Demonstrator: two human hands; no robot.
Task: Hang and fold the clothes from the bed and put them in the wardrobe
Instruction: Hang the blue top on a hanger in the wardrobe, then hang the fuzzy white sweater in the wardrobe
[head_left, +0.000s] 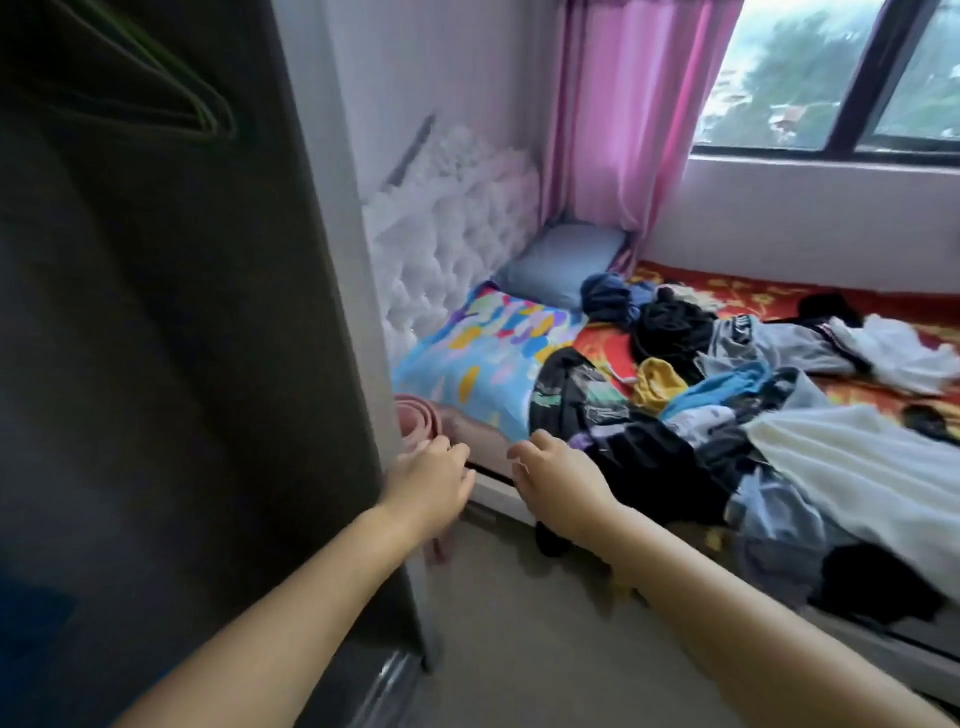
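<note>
Black-heaped clothes (649, 431) cover the bed (737, 301) — both hands (431, 475) (558, 475) reach forward, loosely curled, seemingly holding nothing.

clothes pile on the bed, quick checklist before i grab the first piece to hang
1. Left hand free: ok, holds nothing.
2. Right hand free: ok, fingers loosely curled, just short of the black patterned garment.
3. Clothes pile within reach: ok, the near edge lies beside the right hand.
4. One piece separable: cannot tell, the garments overlap.
5. Hangers available: ok, green ones hang in the wardrobe.
6. Wardrobe space: cannot tell, the interior is dark.
</note>
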